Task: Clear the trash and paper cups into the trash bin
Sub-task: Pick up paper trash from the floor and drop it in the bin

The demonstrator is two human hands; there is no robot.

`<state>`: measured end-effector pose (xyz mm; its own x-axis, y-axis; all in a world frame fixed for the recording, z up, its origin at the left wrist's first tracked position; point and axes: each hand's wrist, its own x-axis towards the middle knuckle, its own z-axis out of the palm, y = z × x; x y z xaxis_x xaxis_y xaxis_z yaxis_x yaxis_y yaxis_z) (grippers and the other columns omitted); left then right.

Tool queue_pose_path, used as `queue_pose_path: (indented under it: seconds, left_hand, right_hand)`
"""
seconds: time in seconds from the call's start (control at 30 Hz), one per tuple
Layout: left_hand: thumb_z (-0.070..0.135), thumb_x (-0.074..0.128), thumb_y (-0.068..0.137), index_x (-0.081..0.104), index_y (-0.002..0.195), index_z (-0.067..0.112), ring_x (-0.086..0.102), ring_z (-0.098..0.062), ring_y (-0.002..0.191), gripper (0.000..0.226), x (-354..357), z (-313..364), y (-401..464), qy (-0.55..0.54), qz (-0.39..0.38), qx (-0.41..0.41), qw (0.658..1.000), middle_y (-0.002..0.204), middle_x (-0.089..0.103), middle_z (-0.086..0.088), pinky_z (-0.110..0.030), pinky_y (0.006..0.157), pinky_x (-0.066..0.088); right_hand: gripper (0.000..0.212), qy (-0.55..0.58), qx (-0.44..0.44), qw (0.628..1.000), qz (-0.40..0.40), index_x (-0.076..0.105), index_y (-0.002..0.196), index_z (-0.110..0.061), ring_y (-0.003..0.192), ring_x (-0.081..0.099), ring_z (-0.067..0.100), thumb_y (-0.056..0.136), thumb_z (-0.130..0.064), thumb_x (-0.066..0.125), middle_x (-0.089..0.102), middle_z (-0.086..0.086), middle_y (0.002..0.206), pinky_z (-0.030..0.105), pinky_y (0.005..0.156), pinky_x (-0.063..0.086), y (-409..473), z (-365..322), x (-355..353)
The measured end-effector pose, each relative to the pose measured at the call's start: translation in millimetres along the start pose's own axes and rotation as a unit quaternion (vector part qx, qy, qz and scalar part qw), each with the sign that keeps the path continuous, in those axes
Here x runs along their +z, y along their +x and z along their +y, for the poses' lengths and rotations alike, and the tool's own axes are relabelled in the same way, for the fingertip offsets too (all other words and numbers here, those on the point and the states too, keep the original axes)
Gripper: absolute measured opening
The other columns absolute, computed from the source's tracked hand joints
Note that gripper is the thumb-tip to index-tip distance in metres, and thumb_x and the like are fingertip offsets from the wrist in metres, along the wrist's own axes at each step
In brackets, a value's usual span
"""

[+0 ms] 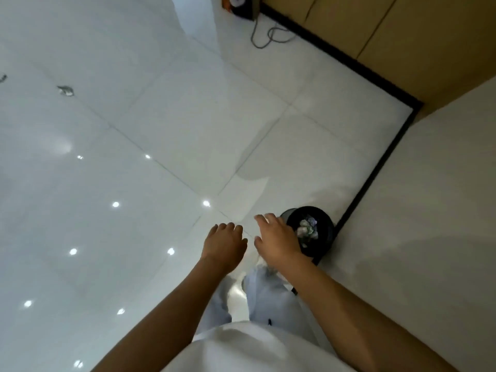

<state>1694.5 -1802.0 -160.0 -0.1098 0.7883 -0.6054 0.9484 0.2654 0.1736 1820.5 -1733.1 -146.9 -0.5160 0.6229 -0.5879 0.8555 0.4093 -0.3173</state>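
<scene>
Standing bin: the black trash bin (326, 237) was found against the wall, crumpled paper (308, 229) inside.
Right hand (276, 241): held over its rim, fingers relaxed, nothing gripped.
Left hand (224, 244): beside it, empty, loosely spread.

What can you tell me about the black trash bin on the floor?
The trash bin is small, round and black, and stands upright on the shiny white tile floor, close to the dark strip at the foot of the wall. Its top is open, with no lid in sight. Inside lies crumpled trash, whitish with bits of green and blue. The person's right hand hangs open in front of its near rim and hides part of it; whether it touches the bin cannot be told.
</scene>
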Motion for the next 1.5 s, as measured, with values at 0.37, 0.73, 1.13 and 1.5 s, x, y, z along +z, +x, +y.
queue_pose_path:
  seconds: [0.37, 0.73, 1.13, 1.5]
  left_hand:
    - [0.037, 0.035, 0.098, 0.053, 0.118, 0.012, 0.054, -0.024, 0.105, 0.037, 53, -204, -200, -0.158, 0.060, -0.246, 0.954, 0.114, 0.059, -0.006, -0.032, 0.089, 0.040]
    - [0.038, 0.032, 0.099, 0.050, 0.121, 0.013, 0.052, -0.023, 0.109, 0.037, 171, -333, -418, -0.310, 0.073, -0.448, 0.835, 0.117, 0.056, -0.006, -0.033, 0.091, 0.039]
    - [0.040, 0.035, 0.099, 0.049, 0.125, 0.014, 0.053, -0.024, 0.111, 0.039, 262, -412, -546, -0.460, 0.127, -0.597, 0.645, 0.120, 0.055, -0.006, -0.033, 0.090, 0.041]
    - [0.039, 0.036, 0.099, 0.051, 0.126, 0.014, 0.055, -0.024, 0.110, 0.040, 330, -488, -674, -0.531, 0.176, -0.711, 0.425, 0.122, 0.057, -0.005, -0.033, 0.090, 0.044]
  right_hand:
    - [0.049, -0.196, -0.218, 0.954, -0.069, 0.033, 0.144, -0.018, 0.128, 0.041, 0.028, 0.097, -0.022, 0.046, 0.040, 0.008, 0.144, 0.038, 0.103, 0.038, -25, -265, 77]
    - [0.046, -0.329, -0.426, 0.832, -0.135, 0.036, 0.141, -0.017, 0.121, 0.045, 0.027, 0.096, -0.024, 0.044, 0.045, 0.007, 0.137, 0.037, 0.094, 0.043, -120, -503, 220]
    - [0.046, -0.433, -0.541, 0.686, -0.219, 0.036, 0.140, -0.020, 0.122, 0.045, 0.025, 0.096, -0.029, 0.047, 0.044, 0.005, 0.139, 0.036, 0.098, 0.042, -180, -673, 349]
    - [0.048, -0.497, -0.635, 0.531, -0.262, 0.035, 0.141, -0.018, 0.121, 0.046, 0.026, 0.096, -0.028, 0.047, 0.045, 0.006, 0.137, 0.036, 0.096, 0.044, -259, -831, 480]
